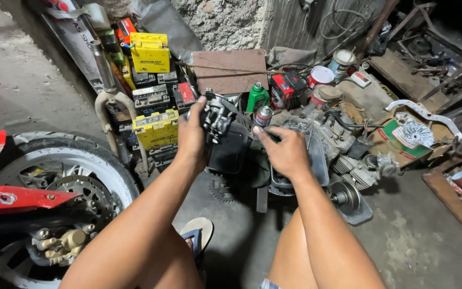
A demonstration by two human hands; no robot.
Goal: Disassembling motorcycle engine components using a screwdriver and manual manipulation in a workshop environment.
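My left hand (pixel 191 136) grips a grey metal carburettor (pixel 216 116) and holds it up in front of me, above a black plastic tub (pixel 226 152). My right hand (pixel 284 152) reaches forward just right of it, fingers together and pointing at the carburettor, over a clear plastic tray (pixel 316 160). I cannot make out anything in the right hand. A small spray can (pixel 263 115) and a green bottle (pixel 256 97) stand just behind the hands.
A motorcycle front wheel (pixel 68 171) with red fender and brake disc is at the left. Yellow and black batteries (pixel 156 128) are stacked against the wall. Engine parts (pixel 348 160), tins and a cardboard box (pixel 402 144) lie to the right. My sandalled foot (pixel 199 235) rests on the concrete floor.
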